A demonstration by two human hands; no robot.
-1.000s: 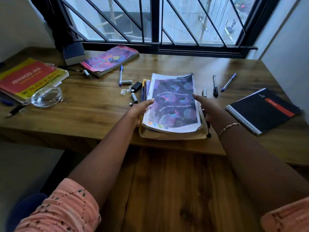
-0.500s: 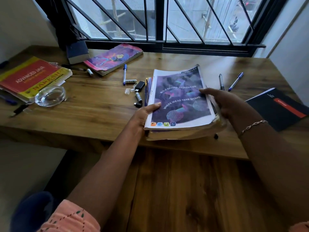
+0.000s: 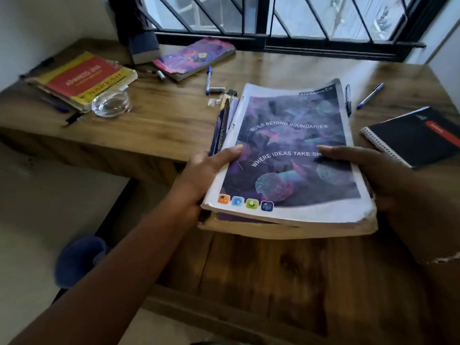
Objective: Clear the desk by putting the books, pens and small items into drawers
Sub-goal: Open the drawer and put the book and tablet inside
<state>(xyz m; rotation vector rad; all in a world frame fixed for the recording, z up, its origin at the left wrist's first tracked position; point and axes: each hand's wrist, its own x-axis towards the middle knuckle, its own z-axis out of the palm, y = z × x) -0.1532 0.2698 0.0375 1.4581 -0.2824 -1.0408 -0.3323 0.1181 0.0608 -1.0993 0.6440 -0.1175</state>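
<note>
Head view: the stack of books [image 3: 286,158] was gripped by left hand [image 3: 209,170] and right hand [image 3: 368,170], lifted past the table [image 3: 161,120] edge; lower books could be dropped if loosened.

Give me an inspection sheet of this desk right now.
Surface: wooden desk, partly covered.
Job's things: book stack lifted at the front edge; red-and-yellow book, purple book, spiral notebook, pens lying loose.
Clutter: glass dish, small items.
Grip: left hand and right hand clasp the stack's sides.
Cables: nothing seen.
Surroundings: barred window behind.
</note>
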